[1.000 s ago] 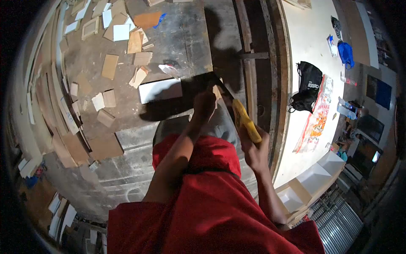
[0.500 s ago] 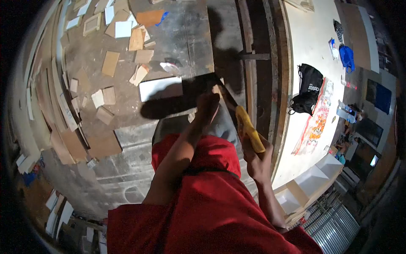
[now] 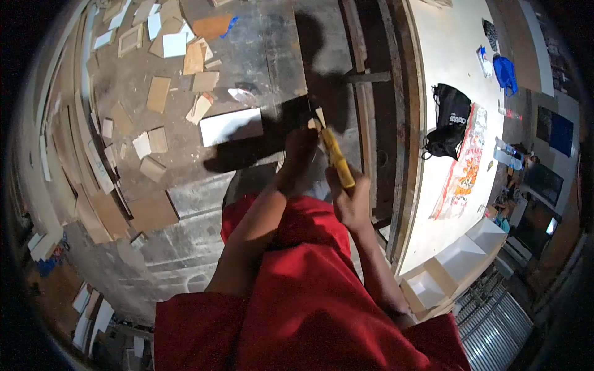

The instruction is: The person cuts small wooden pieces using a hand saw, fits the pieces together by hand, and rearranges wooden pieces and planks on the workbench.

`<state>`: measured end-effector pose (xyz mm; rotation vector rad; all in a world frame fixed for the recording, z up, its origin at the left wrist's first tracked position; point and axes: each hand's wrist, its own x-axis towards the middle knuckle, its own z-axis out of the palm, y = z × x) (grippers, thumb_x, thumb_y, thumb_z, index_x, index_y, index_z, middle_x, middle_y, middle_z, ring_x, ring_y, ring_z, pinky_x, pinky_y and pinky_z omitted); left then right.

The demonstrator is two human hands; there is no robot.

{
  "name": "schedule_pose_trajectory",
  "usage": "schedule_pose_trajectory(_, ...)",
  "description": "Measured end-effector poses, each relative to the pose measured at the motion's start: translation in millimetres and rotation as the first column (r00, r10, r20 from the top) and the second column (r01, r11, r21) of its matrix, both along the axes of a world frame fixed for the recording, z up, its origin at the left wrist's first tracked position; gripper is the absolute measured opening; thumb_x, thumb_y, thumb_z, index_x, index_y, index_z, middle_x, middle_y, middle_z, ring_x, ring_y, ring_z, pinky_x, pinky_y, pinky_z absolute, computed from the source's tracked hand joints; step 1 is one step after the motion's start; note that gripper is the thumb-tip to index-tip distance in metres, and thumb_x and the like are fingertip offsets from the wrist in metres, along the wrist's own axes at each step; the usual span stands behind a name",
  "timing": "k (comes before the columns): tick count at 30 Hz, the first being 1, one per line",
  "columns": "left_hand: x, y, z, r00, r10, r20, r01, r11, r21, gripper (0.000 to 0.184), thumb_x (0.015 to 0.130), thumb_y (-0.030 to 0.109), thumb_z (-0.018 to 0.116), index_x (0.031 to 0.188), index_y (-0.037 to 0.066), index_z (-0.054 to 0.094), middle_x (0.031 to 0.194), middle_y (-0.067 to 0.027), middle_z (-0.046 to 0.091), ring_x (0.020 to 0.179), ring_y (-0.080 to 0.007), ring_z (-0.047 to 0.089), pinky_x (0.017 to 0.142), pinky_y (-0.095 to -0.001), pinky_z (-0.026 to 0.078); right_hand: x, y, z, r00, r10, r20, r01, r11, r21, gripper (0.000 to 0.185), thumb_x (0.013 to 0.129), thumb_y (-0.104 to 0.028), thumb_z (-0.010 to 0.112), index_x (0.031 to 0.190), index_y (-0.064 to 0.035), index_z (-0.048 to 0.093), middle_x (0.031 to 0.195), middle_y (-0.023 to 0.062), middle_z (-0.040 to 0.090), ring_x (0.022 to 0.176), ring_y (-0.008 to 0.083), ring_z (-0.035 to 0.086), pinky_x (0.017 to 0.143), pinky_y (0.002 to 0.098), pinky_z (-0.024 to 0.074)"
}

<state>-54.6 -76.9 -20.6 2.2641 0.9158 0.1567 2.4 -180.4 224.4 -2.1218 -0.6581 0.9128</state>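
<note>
My right hand [image 3: 351, 201] is closed round the yellow handle of a handsaw [image 3: 338, 159]. The saw points away from me, and its dark blade is hard to make out against the shadow. Beside the front of the handle, my left hand [image 3: 301, 146] is closed on a narrow, pale strip of wood [image 3: 320, 117]. Only the far end of that strip shows; my fingers hide the rest. Both hands are close together above my lap, and I cannot tell whether the blade touches the wood.
Several wood offcuts [image 3: 158, 94] and a white board [image 3: 231, 127] lie on the floor ahead and left. At right stands a pale tabletop [image 3: 427, 204] with a black drawstring bag [image 3: 450, 117] and a printed plastic sack [image 3: 465, 170]. Long boards [image 3: 80, 142] line the left side.
My right hand and the saw have moved left and forward, bringing the yellow handle up against the wood near my left hand. My left hand has stayed nearly still.
</note>
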Motion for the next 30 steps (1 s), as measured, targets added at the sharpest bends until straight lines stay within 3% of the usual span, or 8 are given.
schedule_pose_trajectory(5,-3,9,13,1.0,0.016,0.021,-0.014,0.997,-0.08,0.016,0.087,0.013,0.062,0.081,0.002,0.071,0.075,-0.0188,0.067,0.072,-0.0326,0.068,0.067,-0.0458,0.054,-17,-9,43,0.968,-0.218,-0.121,0.224,0.974,0.035,0.02,0.09,-0.004,0.063,0.107,0.0075,0.065,0.08,0.0181,0.063,0.074,0.0183,0.056,0.073,0.0369,0.051)
schedule_pose_trajectory(8,7,9,6,0.998,0.032,0.052,-0.037,0.995,0.091,0.017,0.088,0.014,0.062,0.082,0.001,0.071,0.077,-0.0194,0.068,0.073,-0.0331,0.068,0.069,-0.0462,0.053,-10,1,25,0.998,0.032,0.053,-0.034,0.999,0.026,0.022,0.101,-0.012,0.063,0.109,0.0085,0.066,0.09,0.0086,0.068,0.085,0.0138,0.062,0.077,0.0311,0.0504)
schedule_pose_trajectory(11,11,5,-11,0.948,0.277,0.16,-0.199,0.902,-0.382,0.018,0.087,0.017,0.065,0.081,0.002,0.072,0.082,-0.0208,0.07,0.079,-0.037,0.07,0.069,-0.0485,0.053,-5,7,42,0.989,-0.112,-0.098,0.09,0.976,-0.2,0.022,0.098,-0.013,0.065,0.103,0.008,0.066,0.082,0.0188,0.066,0.076,0.0165,0.058,0.073,0.0365,0.0515)
schedule_pose_trajectory(13,5,18,-3,0.99,-0.121,-0.074,0.12,0.993,-0.022,0.016,0.089,0.016,0.064,0.084,0.002,0.071,0.083,-0.0194,0.07,0.08,-0.0365,0.069,0.069,-0.0477,0.053,-17,-5,64,0.978,-0.189,-0.088,0.189,0.982,-0.005,0.021,0.097,-0.01,0.066,0.108,0.008,0.067,0.084,0.0201,0.069,0.081,0.0165,0.065,0.074,0.0385,0.053)
schedule_pose_trajectory(17,6,13,8,0.999,-0.032,-0.023,0.032,0.999,0.008,0.016,0.091,0.015,0.062,0.084,0.002,0.067,0.078,-0.0173,0.067,0.077,-0.0328,0.067,0.068,-0.0459,0.052,-3,11,26,0.999,-0.006,0.034,0.008,0.999,-0.035,0.023,0.099,-0.01,0.064,0.113,0.0087,0.067,0.087,0.0071,0.068,0.086,0.0117,0.063,0.078,0.0304,0.051)
schedule_pose_trajectory(23,3,5,-21,0.949,0.248,0.192,-0.195,0.946,-0.257,0.024,0.09,0.016,0.056,0.104,0.007,0.073,0.084,-0.0214,0.071,0.085,-0.0419,0.072,0.071,-0.0517,0.058,-16,-5,52,0.982,-0.136,-0.134,0.119,0.985,-0.129,0.02,0.098,-0.011,0.063,0.109,0.0053,0.066,0.083,0.0115,0.067,0.081,0.0121,0.059,0.074,0.0317,0.0493)
schedule_pose_trajectory(26,11,11,-3,0.979,0.197,-0.054,-0.204,0.933,-0.296,0.029,0.092,0.016,0.053,0.11,0.005,0.072,0.081,-0.0204,0.072,0.081,-0.0417,0.072,0.07,-0.0506,0.058,-2,16,23,1.0,0.005,-0.013,-0.007,0.994,-0.111,0.018,0.097,-0.012,0.065,0.105,0.0043,0.067,0.079,0.0103,0.064,0.081,0.0115,0.056,0.073,0.0322,0.0501)
schedule_pose_trajectory(30,12,19,29,0.921,0.384,0.059,-0.257,0.716,-0.65,0.015,0.094,0.011,0.058,0.092,0.002,0.07,0.083,-0.017,0.066,0.08,-0.0272,0.065,0.07,-0.0388,0.053,-11,12,54,0.982,-0.172,-0.076,0.155,0.969,-0.191,0.017,0.098,-0.011,0.065,0.103,0.0056,0.066,0.077,0.0097,0.064,0.083,0.0106,0.056,0.075,0.0329,0.0504)
